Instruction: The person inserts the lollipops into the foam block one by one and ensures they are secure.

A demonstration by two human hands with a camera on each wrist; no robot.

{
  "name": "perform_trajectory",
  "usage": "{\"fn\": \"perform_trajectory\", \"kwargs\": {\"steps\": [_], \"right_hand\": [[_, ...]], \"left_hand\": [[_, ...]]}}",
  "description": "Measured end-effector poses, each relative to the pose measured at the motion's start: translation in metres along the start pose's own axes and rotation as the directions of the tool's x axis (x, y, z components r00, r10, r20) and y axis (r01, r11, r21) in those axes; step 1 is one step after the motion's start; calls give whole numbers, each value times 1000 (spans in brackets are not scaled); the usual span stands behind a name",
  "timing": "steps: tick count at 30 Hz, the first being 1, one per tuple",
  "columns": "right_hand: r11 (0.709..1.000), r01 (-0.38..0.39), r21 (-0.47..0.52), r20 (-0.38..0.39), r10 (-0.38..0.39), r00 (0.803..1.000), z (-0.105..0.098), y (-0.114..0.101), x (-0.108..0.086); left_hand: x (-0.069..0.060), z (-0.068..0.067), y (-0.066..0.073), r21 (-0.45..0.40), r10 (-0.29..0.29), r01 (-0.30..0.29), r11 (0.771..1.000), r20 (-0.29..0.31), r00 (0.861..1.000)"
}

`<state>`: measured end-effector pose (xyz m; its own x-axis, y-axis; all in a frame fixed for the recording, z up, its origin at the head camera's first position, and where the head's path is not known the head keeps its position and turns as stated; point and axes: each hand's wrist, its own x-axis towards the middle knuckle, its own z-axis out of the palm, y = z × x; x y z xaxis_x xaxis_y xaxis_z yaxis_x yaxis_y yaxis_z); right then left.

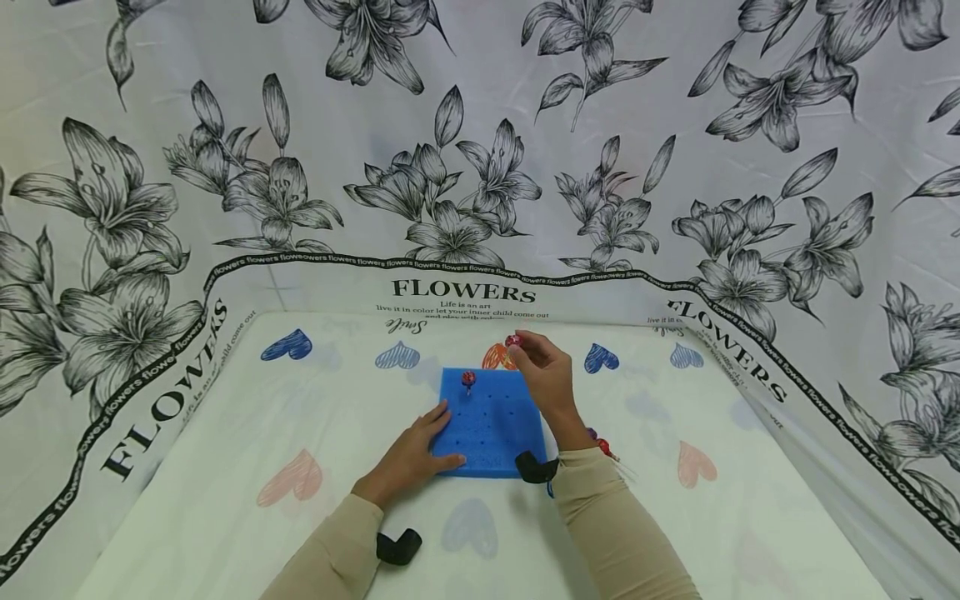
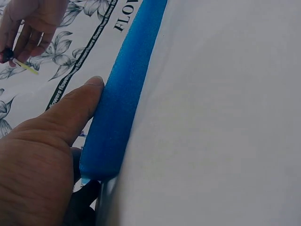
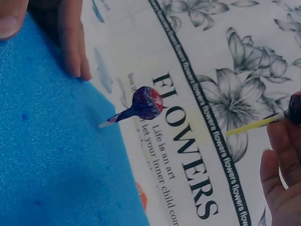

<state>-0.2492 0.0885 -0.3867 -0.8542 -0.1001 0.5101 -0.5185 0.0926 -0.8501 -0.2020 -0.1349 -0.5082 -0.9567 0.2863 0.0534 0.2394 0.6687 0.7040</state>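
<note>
A blue foam board (image 1: pixel 487 433), dotted with small holes, lies flat on the table. My left hand (image 1: pixel 408 457) rests at its left front corner, fingers along the left side and thumb (image 2: pixel 82 101) by the front edge. One wrapped lollipop (image 1: pixel 468 379) stands in the far left part of the board; the right wrist view shows this lollipop (image 3: pixel 148 102) with its stick end in the foam. Above the far edge, my right hand (image 1: pixel 546 371) pinches another lollipop (image 1: pixel 513 340) between thumb and fingers. Its yellow stick (image 3: pixel 251 126) is exposed in the right wrist view.
More wrapped lollipops (image 1: pixel 602 446) lie right of the board, partly hidden by the right forearm. A white cloth with printed hearts (image 1: pixel 292 479) covers the table. Behind it hangs a flower-printed curtain (image 1: pixel 450 208). Black wrist devices (image 1: pixel 399 547) are worn on both arms.
</note>
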Motion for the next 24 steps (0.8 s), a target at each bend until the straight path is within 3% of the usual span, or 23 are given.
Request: {"fn": "perform_trajectory", "kwargs": {"steps": [3,10,16,24], "right_hand": [[1000,-27,-8,8,27,1000,1,5,0],[994,-110,-5,8,110,994,4,50,1],[984,-164,-67,-7,164,986,10,70,-3],[948,-253,-193,5,258,966,13,86,-8]], "left_hand": [[0,0,0,4,0,0,1000,-3,1000],[1,0,0,0,-7,7,1000,-5,1000],[0,1,-1,4,-1,1,1000,-10,1000],[0,1,-2,-2,14,-14,1000,-13,1000]]}}
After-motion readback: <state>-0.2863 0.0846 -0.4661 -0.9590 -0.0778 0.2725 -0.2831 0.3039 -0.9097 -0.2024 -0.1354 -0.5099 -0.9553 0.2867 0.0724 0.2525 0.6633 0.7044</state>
